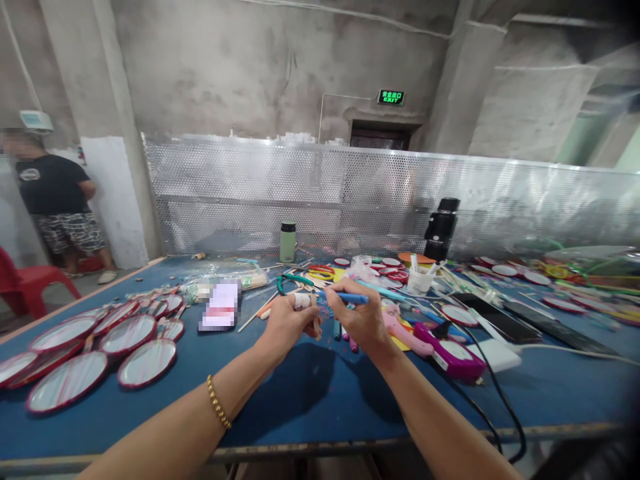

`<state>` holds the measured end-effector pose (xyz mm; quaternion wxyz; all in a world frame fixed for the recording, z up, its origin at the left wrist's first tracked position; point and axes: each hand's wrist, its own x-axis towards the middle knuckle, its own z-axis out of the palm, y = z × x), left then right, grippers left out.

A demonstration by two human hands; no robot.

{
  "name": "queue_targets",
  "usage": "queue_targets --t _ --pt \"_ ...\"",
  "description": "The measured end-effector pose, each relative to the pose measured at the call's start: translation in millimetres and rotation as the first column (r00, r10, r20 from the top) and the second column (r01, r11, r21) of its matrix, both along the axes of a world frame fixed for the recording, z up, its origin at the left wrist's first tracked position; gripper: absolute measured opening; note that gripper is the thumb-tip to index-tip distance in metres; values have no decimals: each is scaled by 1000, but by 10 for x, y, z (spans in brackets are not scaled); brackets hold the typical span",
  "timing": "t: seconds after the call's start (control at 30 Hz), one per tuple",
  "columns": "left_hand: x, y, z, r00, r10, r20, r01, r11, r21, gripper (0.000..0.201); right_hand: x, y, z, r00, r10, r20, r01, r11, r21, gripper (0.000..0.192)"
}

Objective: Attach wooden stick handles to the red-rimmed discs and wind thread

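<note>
My left hand (pixel 286 323), with white tape round a finger and a gold bead bracelet on the wrist, is closed on a small wooden stick (pixel 317 327). In my right hand (pixel 361 319) a blue pen-like tool (pixel 353 298) is gripped, its tip pointing left toward the wooden stick. The two hands are close together above the blue table (pixel 300 407); whether the tip touches the wood I cannot tell. Behind them lie green-handled pliers (pixel 289 283). To the right of my right hand are a pink doll-like piece (pixel 406 332) and a purple device (pixel 453 352).
Several round red-rimmed discs (pixel 70 381) cover the table's left side, near a phone (pixel 220 305). Further back stand a green bottle (pixel 287 243), a black flask (pixel 443 230) and a white cup (pixel 420 281). Black cables (pixel 500 393) hang at right. A person (pixel 55 193) stands far left.
</note>
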<state>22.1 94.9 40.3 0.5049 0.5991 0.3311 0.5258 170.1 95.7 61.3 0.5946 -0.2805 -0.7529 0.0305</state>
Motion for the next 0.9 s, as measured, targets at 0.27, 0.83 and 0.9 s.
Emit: queue_targets --t 0.27,0.83,0.9 --pt "3 0 -2 1000 20 -7 -20 1000 -2 25 9 24 -13 1000 -14 -6 14 1000 -9 19" --pt "1 -3 0 1000 18 0 -18 1000 4 26 6 25 -8 1000 -12 -3 12 1000 -18 19" --pt "1 -2 -1 1000 15 3 -15 1000 0 26 8 21 -11 1000 -21 -6 21 1000 -24 19"
